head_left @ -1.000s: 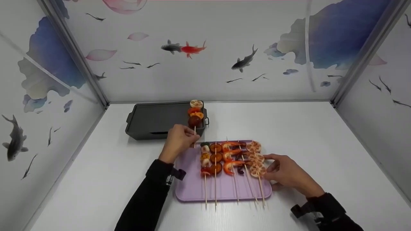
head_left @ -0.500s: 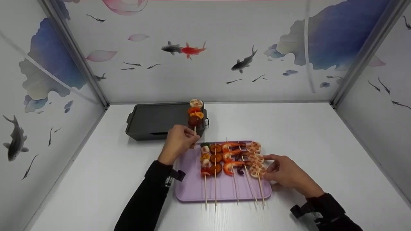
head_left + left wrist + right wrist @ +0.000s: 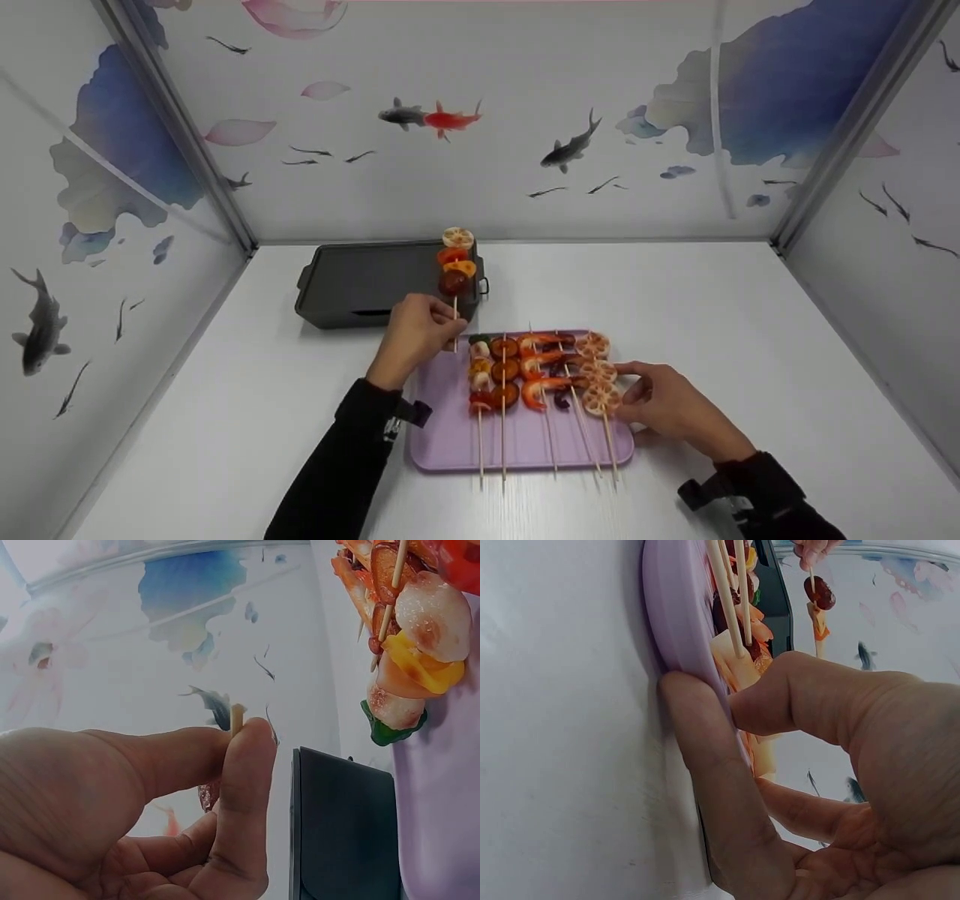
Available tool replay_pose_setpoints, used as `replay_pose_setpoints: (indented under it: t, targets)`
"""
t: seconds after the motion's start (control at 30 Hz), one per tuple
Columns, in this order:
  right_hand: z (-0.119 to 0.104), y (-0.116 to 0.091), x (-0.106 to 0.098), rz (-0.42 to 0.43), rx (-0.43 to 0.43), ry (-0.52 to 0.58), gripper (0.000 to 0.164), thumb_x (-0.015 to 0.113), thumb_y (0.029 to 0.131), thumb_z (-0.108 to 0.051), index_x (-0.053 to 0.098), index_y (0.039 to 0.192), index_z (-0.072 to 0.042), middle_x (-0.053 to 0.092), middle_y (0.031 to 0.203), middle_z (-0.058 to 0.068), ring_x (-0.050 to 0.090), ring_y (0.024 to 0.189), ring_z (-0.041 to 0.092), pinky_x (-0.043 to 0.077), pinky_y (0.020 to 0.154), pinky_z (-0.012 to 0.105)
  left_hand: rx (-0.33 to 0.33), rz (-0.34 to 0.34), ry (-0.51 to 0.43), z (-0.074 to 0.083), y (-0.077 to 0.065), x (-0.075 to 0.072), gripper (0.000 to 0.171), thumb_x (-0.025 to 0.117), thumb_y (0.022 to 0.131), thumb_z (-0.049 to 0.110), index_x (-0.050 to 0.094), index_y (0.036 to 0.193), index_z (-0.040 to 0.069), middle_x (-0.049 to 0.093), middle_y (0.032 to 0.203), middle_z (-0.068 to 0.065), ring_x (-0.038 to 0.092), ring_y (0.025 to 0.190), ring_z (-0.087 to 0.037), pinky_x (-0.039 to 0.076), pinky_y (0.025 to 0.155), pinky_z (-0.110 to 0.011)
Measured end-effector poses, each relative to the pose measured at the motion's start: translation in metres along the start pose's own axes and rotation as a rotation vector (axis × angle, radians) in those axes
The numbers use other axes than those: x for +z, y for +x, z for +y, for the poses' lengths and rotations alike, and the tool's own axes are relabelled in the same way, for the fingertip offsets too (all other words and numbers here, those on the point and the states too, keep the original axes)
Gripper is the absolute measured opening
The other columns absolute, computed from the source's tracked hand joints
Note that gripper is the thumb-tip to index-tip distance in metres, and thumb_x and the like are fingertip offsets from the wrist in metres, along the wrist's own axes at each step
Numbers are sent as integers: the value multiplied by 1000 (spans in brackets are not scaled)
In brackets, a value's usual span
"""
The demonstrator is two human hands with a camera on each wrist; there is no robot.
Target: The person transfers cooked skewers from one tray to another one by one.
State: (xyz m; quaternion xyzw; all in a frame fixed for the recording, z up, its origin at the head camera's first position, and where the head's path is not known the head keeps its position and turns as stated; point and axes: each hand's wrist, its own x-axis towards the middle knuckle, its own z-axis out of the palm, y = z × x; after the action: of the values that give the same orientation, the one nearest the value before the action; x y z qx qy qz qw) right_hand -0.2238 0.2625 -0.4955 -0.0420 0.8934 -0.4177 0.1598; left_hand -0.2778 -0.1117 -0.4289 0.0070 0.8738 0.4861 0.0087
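My left hand (image 3: 420,330) pinches the bare stick of a food skewer (image 3: 454,283) between thumb and fingers. This skewer carries a lotus root slice, red and orange pieces and a brown ball, and overlaps the right end of a dark grill (image 3: 367,277) in the head view. In the left wrist view the end of its stick (image 3: 237,718) pokes up between the fingertips. My right hand (image 3: 675,401) grips the right edge of a purple tray (image 3: 442,446), its thumb and fingers at the rim beside a lotus root skewer (image 3: 601,397).
More skewers lie side by side on the tray: round brown slices (image 3: 504,370), shrimp (image 3: 534,394) and mixed pieces (image 3: 480,367). Their sticks overhang the front rim. A white table (image 3: 712,300) bears everything, walled at the back and sides.
The held skewer's top has risen slightly against the grill. The right hand and the tray stay in place.
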Motion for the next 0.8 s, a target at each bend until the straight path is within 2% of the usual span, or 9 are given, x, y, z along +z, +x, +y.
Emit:
replay_pose_setpoints:
  t: [0.23, 0.47, 0.8]
  targets:
    - [1, -1, 0, -20, -20, 21, 71, 79, 83, -20, 48, 147, -13, 66, 97, 9, 61, 82, 20, 48, 64, 32, 18, 17, 41, 0, -5, -1, 17, 78, 87, 24, 71, 93, 9, 73, 82, -5, 71, 63, -13, 58, 59, -31]
    - [1, -1, -1, -19, -16, 11, 71, 79, 82, -20, 48, 146, -13, 66, 96, 8, 61, 81, 19, 47, 64, 31, 5, -3, 3, -1, -8, -4, 18, 77, 88, 22, 70, 96, 8, 73, 85, -7, 73, 63, -15, 60, 61, -32]
    - [2, 1, 2, 6, 19, 6, 71, 80, 81, -19, 50, 145, -15, 66, 97, 8, 62, 84, 20, 50, 64, 32, 13, -4, 22, -1, -17, -10, 20, 77, 89, 24, 70, 98, 8, 73, 84, -6, 72, 62, -15, 59, 60, -31]
